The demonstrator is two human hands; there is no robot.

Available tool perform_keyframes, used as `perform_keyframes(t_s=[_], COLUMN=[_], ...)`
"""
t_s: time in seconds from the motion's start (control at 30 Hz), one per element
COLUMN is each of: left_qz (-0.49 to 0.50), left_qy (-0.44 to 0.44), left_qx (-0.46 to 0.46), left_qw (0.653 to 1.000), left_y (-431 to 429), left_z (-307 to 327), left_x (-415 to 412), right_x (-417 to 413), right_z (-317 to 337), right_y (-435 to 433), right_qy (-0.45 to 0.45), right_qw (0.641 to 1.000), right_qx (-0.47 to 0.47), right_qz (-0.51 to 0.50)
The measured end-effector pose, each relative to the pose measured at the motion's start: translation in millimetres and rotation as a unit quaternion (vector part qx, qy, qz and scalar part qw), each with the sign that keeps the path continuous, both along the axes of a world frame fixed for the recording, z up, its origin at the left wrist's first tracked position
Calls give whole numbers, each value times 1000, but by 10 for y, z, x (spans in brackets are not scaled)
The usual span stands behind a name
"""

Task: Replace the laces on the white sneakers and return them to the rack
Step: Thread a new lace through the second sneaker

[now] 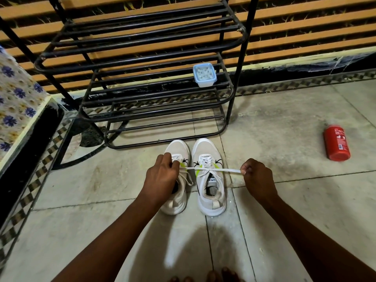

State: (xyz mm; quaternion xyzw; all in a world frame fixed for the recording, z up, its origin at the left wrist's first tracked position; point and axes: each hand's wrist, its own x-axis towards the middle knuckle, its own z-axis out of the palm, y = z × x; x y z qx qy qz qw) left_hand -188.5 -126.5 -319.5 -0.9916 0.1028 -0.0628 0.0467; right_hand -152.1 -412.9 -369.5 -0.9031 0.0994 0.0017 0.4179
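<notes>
- Lace (219, 170) runs taut between both hands, on the near side of the rack (142, 78).
- The right hand (257, 177) pinches its free end; the left hand (162, 171) pinches it over the left sneaker (178, 151).
- That shoe and the right sneaker (210, 198) stand side by side just before the rack.
- A blue tub (204, 75) sits on a rack shelf; a red can (336, 142) lies right of the rack.

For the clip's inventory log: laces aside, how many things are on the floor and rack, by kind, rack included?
White sneakers: 2
Black rack: 1
Blue-lidded container: 1
Red can: 1
Total: 5
</notes>
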Motion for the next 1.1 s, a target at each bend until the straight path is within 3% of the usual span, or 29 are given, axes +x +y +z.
perform_keyframes(t_s=[0.47, 0.63, 0.7, 0.83, 1.0, 1.1], left_qz=[-17, -53, -117, -155, -155, -133], left_qy=[-8, 19, 57, 117, 42, 7], left_qx=[7, -69, -124, -186, -251, -215], left_qw=[1000, 996, 984, 963, 955, 967], left_y=[28, 109, 146, 58, 35, 109], left_z=[-62, -170, -257, -254, -159, -141], left_x=[-16, 75, 108, -59, -294, -464], right_x=[4, -32, -64, -192, -394, -485], right_z=[11, 40, 56, -14, -6, 134], right_y=[-4, -19, -15, 4, 153, 277], right_qy=[-11, -23, -43, -115, -215, -244], right_qw=[1000, 1000, 998, 986, 961, 927], right_qx=[-1, -6, -28, -67, -92, -75], right_qz=[17, 10, 37, 101, 151, 276])
